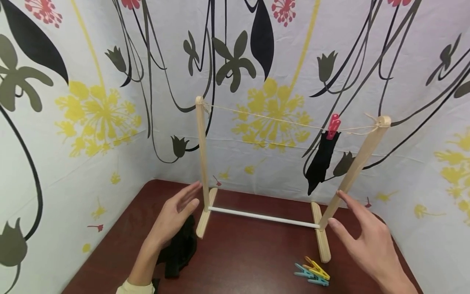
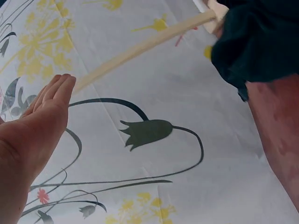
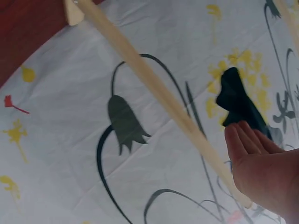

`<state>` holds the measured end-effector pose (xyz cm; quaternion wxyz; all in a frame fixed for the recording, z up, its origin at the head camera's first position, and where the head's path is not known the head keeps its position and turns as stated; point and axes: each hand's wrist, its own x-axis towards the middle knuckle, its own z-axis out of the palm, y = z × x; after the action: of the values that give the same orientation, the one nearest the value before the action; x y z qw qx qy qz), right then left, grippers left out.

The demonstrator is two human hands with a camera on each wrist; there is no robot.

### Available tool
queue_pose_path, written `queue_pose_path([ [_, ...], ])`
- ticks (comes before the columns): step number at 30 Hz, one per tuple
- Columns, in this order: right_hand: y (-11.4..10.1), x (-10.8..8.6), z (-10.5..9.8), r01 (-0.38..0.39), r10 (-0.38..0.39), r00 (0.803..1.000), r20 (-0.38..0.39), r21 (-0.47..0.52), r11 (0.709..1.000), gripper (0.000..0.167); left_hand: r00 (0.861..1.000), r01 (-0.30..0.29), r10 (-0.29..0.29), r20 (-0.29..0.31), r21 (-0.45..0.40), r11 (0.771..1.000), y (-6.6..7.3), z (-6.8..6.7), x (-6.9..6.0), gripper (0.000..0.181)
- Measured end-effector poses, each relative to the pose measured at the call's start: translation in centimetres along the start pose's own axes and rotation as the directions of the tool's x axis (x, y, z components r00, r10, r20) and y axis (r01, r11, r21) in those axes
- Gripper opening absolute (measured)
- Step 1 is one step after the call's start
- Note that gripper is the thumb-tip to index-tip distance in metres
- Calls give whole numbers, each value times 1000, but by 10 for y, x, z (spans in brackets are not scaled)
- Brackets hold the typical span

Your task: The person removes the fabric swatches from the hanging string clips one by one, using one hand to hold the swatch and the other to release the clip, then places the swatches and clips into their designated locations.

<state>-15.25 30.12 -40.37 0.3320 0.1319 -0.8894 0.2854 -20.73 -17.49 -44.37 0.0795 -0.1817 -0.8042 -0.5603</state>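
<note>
A small wooden clothesline stand has a left post point(image 1: 202, 155), a right post point(image 1: 358, 167) and a thin string point(image 1: 271, 118) tied between their tops. From the string, close to the right post, hangs a black sock-like cloth point(image 1: 322, 161), pinched by a red clothespin point(image 1: 333, 126). My left hand point(image 1: 167, 220) is beside the left post with fingers extended; contact is unclear. Near the lower right post, my right hand point(image 1: 374, 239) has its fingers spread, the index fingertip at the wood. Neither hand grips anything. A dark cloth pile point(image 1: 180, 249) lies partly hidden under my left forearm.
Blue and yellow clothespins point(image 1: 312, 271) lie together on the dark red table point(image 1: 249, 253), in front of the stand's right foot point(image 1: 321, 241). A white rod point(image 1: 262, 216) joins the posts low down. Flower-printed fabric point(image 1: 158, 122) encloses the table's back and sides.
</note>
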Motion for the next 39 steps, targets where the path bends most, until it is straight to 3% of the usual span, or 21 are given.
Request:
queue_pose_path([
  [5, -17, 3, -8, 30, -28, 999, -38, 62, 998, 77, 990, -127, 136, 39, -182, 975, 5, 4, 9, 50],
  [9, -30, 4, -11, 46, -39, 997, -63, 114, 992, 73, 972, -218, 236, 11, -343, 914, 7, 9, 19, 48],
  [12, -38, 5, -12, 40, -30, 997, -71, 141, 989, 73, 959, -260, 284, -3, -410, 874, 10, 15, 27, 48],
  [18, -42, 12, -11, 116, -89, 987, -132, 210, 971, 65, 939, -306, 343, 4, -438, 845, 19, 33, 40, 50],
  [21, -43, 16, -9, 171, -132, 977, -170, 241, 955, 58, 924, -330, 382, 12, -480, 813, 22, 46, 49, 51],
  [29, -46, 29, -7, 177, -114, 963, -244, 254, 951, 53, 913, -301, 404, 53, -579, 757, 31, 86, 71, 52],
  [33, -47, 35, -6, 173, -97, 954, -284, 254, 952, 51, 901, -297, 425, 83, -597, 745, 35, 102, 79, 56],
  [39, -47, 50, -3, 193, -88, 934, -346, 282, 940, 50, 894, -229, 403, 197, -574, 787, 41, 119, 83, 63],
])
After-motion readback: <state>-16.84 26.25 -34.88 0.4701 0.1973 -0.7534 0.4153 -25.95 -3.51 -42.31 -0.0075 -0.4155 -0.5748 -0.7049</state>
